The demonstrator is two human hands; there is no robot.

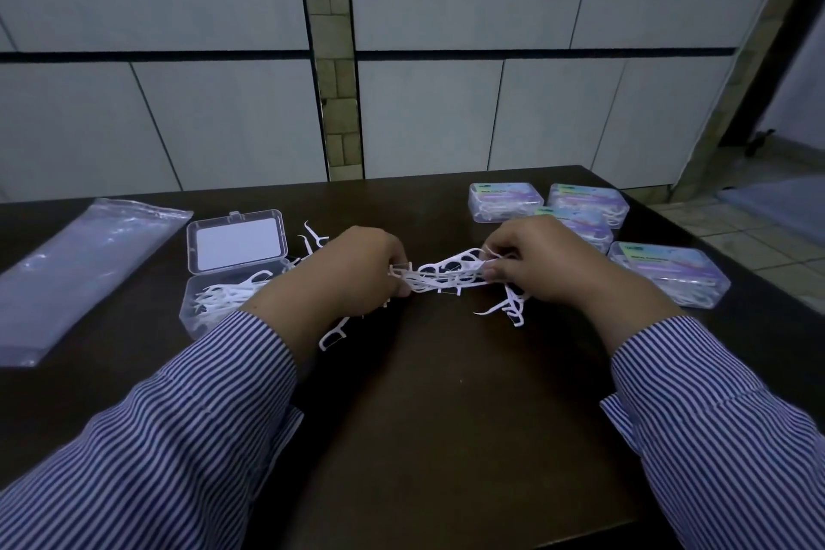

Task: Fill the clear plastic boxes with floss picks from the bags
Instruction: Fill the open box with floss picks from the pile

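Note:
A bundle of white floss picks stretches between my two hands above the middle of the dark table. My left hand grips its left end and my right hand pinches its right end. More picks hang or lie under my right hand. An open clear plastic box stands left of my left hand, its lid raised, with several picks inside. Loose picks lie behind my left hand, and one lies by my left wrist.
A flat clear plastic bag lies at the far left of the table. Several closed, filled boxes with coloured labels stand at the back right, near the table's right edge. A tiled wall rises behind the table.

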